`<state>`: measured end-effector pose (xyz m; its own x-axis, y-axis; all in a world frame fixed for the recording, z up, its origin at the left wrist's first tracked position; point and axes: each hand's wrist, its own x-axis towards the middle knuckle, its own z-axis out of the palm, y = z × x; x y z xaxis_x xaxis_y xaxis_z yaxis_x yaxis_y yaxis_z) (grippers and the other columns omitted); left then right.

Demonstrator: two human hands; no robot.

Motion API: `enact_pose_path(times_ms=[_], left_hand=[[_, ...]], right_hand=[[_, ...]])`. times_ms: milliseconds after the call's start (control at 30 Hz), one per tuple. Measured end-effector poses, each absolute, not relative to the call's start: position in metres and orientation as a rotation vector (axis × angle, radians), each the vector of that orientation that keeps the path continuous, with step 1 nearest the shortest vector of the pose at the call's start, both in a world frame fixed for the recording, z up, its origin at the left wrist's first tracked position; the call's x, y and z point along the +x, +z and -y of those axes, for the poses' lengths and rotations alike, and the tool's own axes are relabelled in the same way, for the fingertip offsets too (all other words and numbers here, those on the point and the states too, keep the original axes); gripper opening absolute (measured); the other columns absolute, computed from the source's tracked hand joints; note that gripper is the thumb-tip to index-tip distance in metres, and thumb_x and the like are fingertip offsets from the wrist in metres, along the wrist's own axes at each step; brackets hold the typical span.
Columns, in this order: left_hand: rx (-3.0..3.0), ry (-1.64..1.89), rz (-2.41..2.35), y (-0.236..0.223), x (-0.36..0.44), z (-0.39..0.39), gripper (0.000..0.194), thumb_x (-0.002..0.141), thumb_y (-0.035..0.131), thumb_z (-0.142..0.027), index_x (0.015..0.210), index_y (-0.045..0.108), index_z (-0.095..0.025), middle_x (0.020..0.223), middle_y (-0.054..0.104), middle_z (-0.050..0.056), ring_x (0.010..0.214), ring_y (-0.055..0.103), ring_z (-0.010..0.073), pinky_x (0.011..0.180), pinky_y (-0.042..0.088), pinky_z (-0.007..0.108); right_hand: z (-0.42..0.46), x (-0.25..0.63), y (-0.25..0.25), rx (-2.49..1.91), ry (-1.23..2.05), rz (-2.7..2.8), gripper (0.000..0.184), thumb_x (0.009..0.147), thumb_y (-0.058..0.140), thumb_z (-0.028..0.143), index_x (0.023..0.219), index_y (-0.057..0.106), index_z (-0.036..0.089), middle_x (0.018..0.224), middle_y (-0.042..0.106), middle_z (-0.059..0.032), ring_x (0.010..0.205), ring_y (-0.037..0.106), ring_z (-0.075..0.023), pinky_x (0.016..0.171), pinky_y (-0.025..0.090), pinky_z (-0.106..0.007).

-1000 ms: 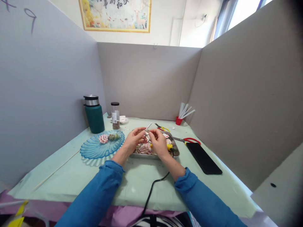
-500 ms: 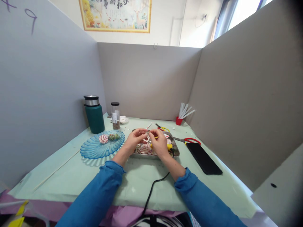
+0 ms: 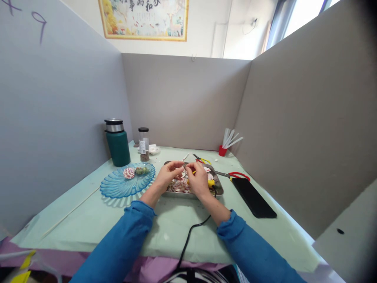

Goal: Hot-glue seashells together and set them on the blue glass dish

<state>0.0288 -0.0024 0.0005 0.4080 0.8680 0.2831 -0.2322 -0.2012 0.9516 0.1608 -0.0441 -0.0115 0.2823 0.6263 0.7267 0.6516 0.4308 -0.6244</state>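
Note:
Above a metal tray [image 3: 220, 190], my left hand [image 3: 169, 175] and my right hand [image 3: 198, 179] meet with fingertips pinched close together. Something small is between them, too tiny and covered to name. Reddish-and-white shells [image 3: 180, 186] fill the near side of the tray. Partly hidden by my right hand, a yellow-handled tool [image 3: 211, 183] lies in the tray with a black cord [image 3: 190, 232] running toward me. To the left, a blue scalloped glass plate [image 3: 118, 190] carries a striped shell [image 3: 129, 173] and small green pieces [image 3: 141, 171].
A green bottle [image 3: 118, 147] and a clear jar [image 3: 144, 147] stand back left. Red-handled scissors [image 3: 239, 176], yellow-and-red pliers [image 3: 203, 160], a black phone [image 3: 253, 197] and a red cup [image 3: 222, 151] of white sticks are right. A thin stick [image 3: 70, 212] lies left. Grey partitions enclose the table.
My fingertips have shifted slightly, dropping a little lower and drawing closer together over the tray. Everything else on the table stays in place.

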Motion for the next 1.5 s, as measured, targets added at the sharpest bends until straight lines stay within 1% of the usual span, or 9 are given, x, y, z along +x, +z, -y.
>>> enact_pose_path(times_ms=[133,367,533,633,933,1133,1233,1333,1500], left_hand=[[1.415,1.108,-0.599,-0.0005,0.0287,0.0016,0.038,0.061,0.078,-0.034,0.092,0.067,-0.014,0.090,0.063,0.005,0.063,0.059,0.0109,0.059,0.053,0.027],[1.375,1.140,-0.595,-0.0010,0.0290,0.0005,0.039,0.061,0.079,-0.032,0.094,0.066,-0.013,0.086,0.064,0.005,0.070,0.061,0.0135,0.062,0.054,0.027],[1.426,1.119,-0.581,-0.0010,0.0288,0.0003,0.040,0.062,0.079,-0.033,0.094,0.066,-0.013,0.093,0.065,0.007,0.064,0.061,0.0119,0.058,0.052,0.025],[1.434,1.126,-0.597,-0.0009,0.0289,0.0001,0.039,0.063,0.078,-0.034,0.094,0.066,-0.013,0.096,0.065,0.008,0.068,0.062,0.0129,0.057,0.052,0.025],[1.427,1.035,-0.612,-0.0024,0.0309,0.0004,0.042,0.057,0.082,-0.031,0.092,0.065,-0.013,0.090,0.063,0.005,0.066,0.060,0.0128,0.053,0.052,0.025],[1.366,1.070,-0.592,-0.0003,0.0301,0.0008,0.038,0.064,0.078,-0.038,0.088,0.064,-0.013,0.082,0.063,0.004,0.063,0.060,0.0112,0.052,0.051,0.022],[1.301,1.044,-0.549,-0.0002,0.0288,-0.0010,0.035,0.069,0.073,-0.041,0.089,0.065,-0.013,0.085,0.064,0.006,0.061,0.060,0.0103,0.054,0.052,0.023],[1.221,1.008,-0.459,-0.0018,0.0275,-0.0040,0.032,0.071,0.072,-0.040,0.085,0.066,-0.012,0.080,0.064,0.005,0.057,0.058,0.0104,0.053,0.052,0.025],[1.184,0.988,-0.399,-0.0031,0.0263,-0.0053,0.031,0.073,0.071,-0.038,0.086,0.067,-0.011,0.074,0.065,0.006,0.059,0.059,0.0114,0.055,0.051,0.024]], right_hand=[[0.0425,0.1612,-0.0126,-1.249,-0.019,1.398,0.011,0.081,0.050,0.019,0.071,0.055,0.020,0.077,0.057,-0.0022,0.075,0.053,-0.0177,0.069,0.040,-0.029],[0.0438,0.1607,-0.0111,-1.229,0.004,1.385,0.007,0.080,0.052,0.019,0.074,0.054,0.020,0.080,0.056,-0.0024,0.078,0.054,-0.0182,0.071,0.041,-0.030],[0.0437,0.1604,-0.0114,-1.233,0.010,1.398,0.008,0.079,0.051,0.017,0.072,0.053,0.021,0.079,0.056,-0.0022,0.077,0.054,-0.0179,0.070,0.041,-0.030],[0.0431,0.1604,-0.0121,-1.238,0.006,1.395,0.009,0.080,0.051,0.018,0.072,0.052,0.021,0.079,0.056,-0.0021,0.076,0.053,-0.0177,0.069,0.041,-0.029],[0.0449,0.1602,-0.0106,-1.229,0.013,1.383,0.009,0.081,0.050,0.020,0.073,0.053,0.021,0.080,0.056,-0.0023,0.078,0.053,-0.0179,0.070,0.041,-0.029],[0.0445,0.1607,-0.0094,-1.188,0.015,1.365,0.013,0.086,0.044,0.024,0.080,0.055,0.020,0.082,0.058,-0.0035,0.081,0.054,-0.0184,0.074,0.043,-0.031],[0.0452,0.1604,-0.0086,-1.163,0.046,1.354,0.016,0.088,0.042,0.024,0.088,0.057,0.019,0.089,0.060,-0.0051,0.087,0.056,-0.0188,0.078,0.043,-0.031],[0.0462,0.1592,-0.0084,-1.145,0.103,1.380,0.015,0.087,0.047,0.027,0.093,0.058,0.019,0.094,0.061,-0.0063,0.088,0.057,-0.0188,0.076,0.045,-0.030],[0.0460,0.1576,-0.0090,-1.137,0.124,1.419,0.020,0.079,0.061,0.028,0.097,0.059,0.019,0.095,0.059,-0.0057,0.077,0.057,-0.0169,0.072,0.047,-0.030]])
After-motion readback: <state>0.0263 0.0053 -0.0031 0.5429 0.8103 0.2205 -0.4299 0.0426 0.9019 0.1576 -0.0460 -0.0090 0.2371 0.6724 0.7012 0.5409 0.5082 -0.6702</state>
